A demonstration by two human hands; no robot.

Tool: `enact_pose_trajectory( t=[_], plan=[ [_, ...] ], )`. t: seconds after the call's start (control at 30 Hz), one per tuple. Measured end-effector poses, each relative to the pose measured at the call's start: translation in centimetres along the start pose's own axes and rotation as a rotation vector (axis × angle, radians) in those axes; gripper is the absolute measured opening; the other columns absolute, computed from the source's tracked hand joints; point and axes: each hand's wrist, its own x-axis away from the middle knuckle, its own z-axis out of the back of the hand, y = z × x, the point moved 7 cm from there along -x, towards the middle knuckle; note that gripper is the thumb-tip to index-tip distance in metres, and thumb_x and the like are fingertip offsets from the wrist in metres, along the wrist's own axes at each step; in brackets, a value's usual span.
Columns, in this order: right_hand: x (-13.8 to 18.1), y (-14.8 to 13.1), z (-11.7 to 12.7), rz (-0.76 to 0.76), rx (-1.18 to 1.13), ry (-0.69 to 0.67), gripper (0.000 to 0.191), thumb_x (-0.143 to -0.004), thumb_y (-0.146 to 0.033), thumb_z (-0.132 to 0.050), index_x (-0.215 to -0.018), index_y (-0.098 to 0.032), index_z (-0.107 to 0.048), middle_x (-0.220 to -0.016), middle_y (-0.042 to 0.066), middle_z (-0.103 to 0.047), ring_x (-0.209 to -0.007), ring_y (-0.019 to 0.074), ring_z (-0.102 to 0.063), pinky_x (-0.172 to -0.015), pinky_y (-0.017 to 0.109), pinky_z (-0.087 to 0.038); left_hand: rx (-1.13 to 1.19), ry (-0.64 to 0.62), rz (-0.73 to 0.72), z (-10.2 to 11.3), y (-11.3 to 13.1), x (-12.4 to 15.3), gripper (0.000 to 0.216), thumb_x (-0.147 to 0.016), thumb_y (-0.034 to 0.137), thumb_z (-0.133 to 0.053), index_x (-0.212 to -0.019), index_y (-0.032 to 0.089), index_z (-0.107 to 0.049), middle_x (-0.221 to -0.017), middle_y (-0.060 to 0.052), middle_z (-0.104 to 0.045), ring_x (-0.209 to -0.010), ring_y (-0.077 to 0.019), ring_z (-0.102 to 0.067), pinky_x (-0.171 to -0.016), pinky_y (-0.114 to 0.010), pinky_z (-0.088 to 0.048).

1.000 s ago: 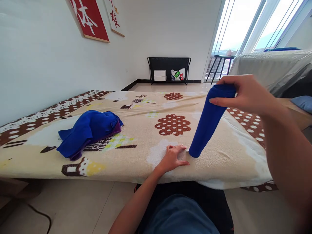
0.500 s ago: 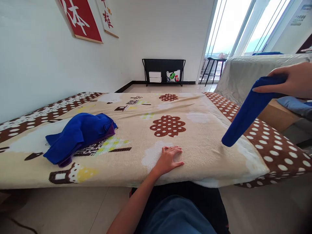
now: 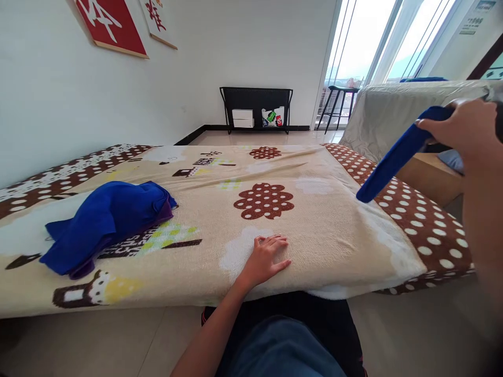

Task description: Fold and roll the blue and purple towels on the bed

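My right hand [image 3: 456, 125] grips one end of a long, narrow folded blue cloth [image 3: 396, 157], raised above the right side of the bed. The cloth slants down to the left, its free end apart from the blanket. Resting on the cream patterned blanket [image 3: 322, 225] near the front edge is my left hand [image 3: 267, 256], fingers spread and holding nothing. Off to the left lies a crumpled blue cloth [image 3: 113, 209] with purple showing along its underside.
A brown polka-dot border [image 3: 420, 225] runs down the bed's right side. Beyond it are a cardboard box [image 3: 424, 178] and a covered sofa [image 3: 377, 115]. A black rack [image 3: 255, 97] stands at the far wall, and a black stool [image 3: 338, 104] by the window.
My right hand has moved lower and closer to me, the folded cloth now held at a flatter angle. The view has turned slightly to the right. My left hand stays on the blanket.
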Motion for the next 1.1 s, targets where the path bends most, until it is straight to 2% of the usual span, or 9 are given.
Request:
enact_pose_trajectory(
  t=[0.13, 0.23, 0.33, 0.43, 0.53, 0.77, 0.9, 1.0, 1.1],
  plan=[
    [1.4, -0.1, -3.2, -0.014, -0.093, 0.146, 0.088, -0.088, -0.072, -0.045, -0.133, 0.004, -0.043, -0.129, 0.028, -0.051, -0.123, 0.0293, -0.046, -0.091, 0.042, -0.027, -0.013, -0.003, -0.004, -0.1, 0.1, 0.1, 0.037, -0.089, 0.044, -0.064, -0.122, 0.029, -0.058, -0.141, -0.004, -0.059, -0.136, -0.0244, -0.047, -0.111, -0.044, -0.022],
    [6.0, 0.3, -9.7, -0.066, -0.052, 0.010, 0.064, -0.095, -0.056, -0.049, -0.132, -0.004, -0.044, -0.125, 0.024, -0.053, -0.113, 0.0245, -0.050, -0.083, 0.036, -0.029, -0.026, 0.006, -0.003, -0.1, 0.1, 0.2, 0.037, -0.089, 0.043, -0.064, -0.123, 0.029, -0.058, -0.141, -0.004, -0.059, -0.137, -0.0242, -0.047, -0.111, -0.044, -0.023],
    [12.7, 1.5, -16.6, -0.149, 0.007, -0.140, 0.048, -0.090, -0.036, -0.059, -0.125, -0.006, -0.048, -0.109, 0.024, -0.060, -0.098, 0.0272, -0.054, -0.077, 0.038, -0.030, -0.034, 0.016, 0.000, 0.0, 0.1, 0.2, 0.038, -0.088, 0.043, -0.065, -0.122, 0.028, -0.059, -0.141, -0.004, -0.059, -0.136, -0.0248, -0.048, -0.110, -0.044, -0.024],
    [17.5, 2.8, -21.2, -0.144, 0.051, -0.212, 0.038, -0.089, -0.031, -0.057, -0.121, -0.012, -0.051, -0.105, 0.022, -0.061, -0.098, 0.0304, -0.054, -0.079, 0.040, -0.031, -0.028, 0.020, -0.002, 0.1, 0.1, 0.2, 0.037, -0.087, 0.041, -0.066, -0.121, 0.027, -0.060, -0.140, -0.005, -0.060, -0.135, -0.0251, -0.048, -0.110, -0.044, -0.026],
    [18.8, 4.0, -23.2, -0.095, 0.080, -0.226, 0.039, -0.090, -0.032, -0.051, -0.125, -0.015, -0.048, -0.109, 0.019, -0.061, -0.102, 0.0313, -0.054, -0.084, 0.041, -0.033, -0.023, 0.027, -0.005, 0.1, 0.1, 0.2, 0.037, -0.087, 0.040, -0.067, -0.121, 0.027, -0.060, -0.140, -0.004, -0.060, -0.135, -0.0247, -0.049, -0.110, -0.044, -0.025],
    [18.9, 5.6, -24.6, -0.032, 0.073, -0.245, 0.045, -0.089, -0.037, -0.051, -0.128, -0.015, -0.047, -0.112, 0.021, -0.062, -0.107, 0.0317, -0.051, -0.086, 0.042, -0.031, -0.200, 0.084, 0.018, 0.5, 0.0, 1.5, 0.033, -0.091, 0.039, -0.060, -0.121, 0.025, -0.060, -0.139, -0.007, -0.060, -0.133, -0.0251, -0.050, -0.109, -0.047, -0.026],
    [20.2, 6.1, -24.9, -0.053, 0.013, -0.200, 0.047, -0.089, -0.037, -0.047, -0.133, -0.019, -0.047, -0.122, 0.020, -0.060, -0.116, 0.0324, -0.048, -0.092, 0.046, -0.027, -0.507, 0.214, 0.163, 5.7, -4.0, 4.6, 0.028, -0.096, 0.030, -0.048, -0.118, 0.020, -0.062, -0.134, -0.011, -0.063, -0.125, -0.0259, -0.055, -0.106, -0.048, -0.029],
    [21.0, 6.8, -24.8, -0.075, -0.028, -0.147, 0.053, -0.090, -0.042, -0.043, -0.139, -0.022, -0.044, -0.137, 0.016, -0.053, -0.125, 0.0313, -0.044, -0.097, 0.046, -0.026, -0.747, 0.316, 0.377, 13.2, -9.8, 7.7, 0.030, -0.095, 0.026, -0.043, -0.116, 0.018, -0.063, -0.132, -0.013, -0.064, -0.122, -0.0283, -0.055, -0.102, -0.047, -0.032],
    [21.5, 7.8, -24.6, -0.129, -0.044, -0.104, 0.058, -0.089, -0.046, -0.039, -0.142, -0.021, -0.041, -0.138, 0.016, -0.054, -0.125, 0.0325, -0.047, -0.098, 0.047, -0.028, -1.006, 0.461, 0.660, 21.1, -15.7, 11.8, 0.040, -0.093, 0.020, -0.038, -0.128, 0.014, -0.056, -0.143, -0.019, -0.051, -0.126, -0.0346, -0.047, -0.099, -0.050, -0.031]
  ],
)
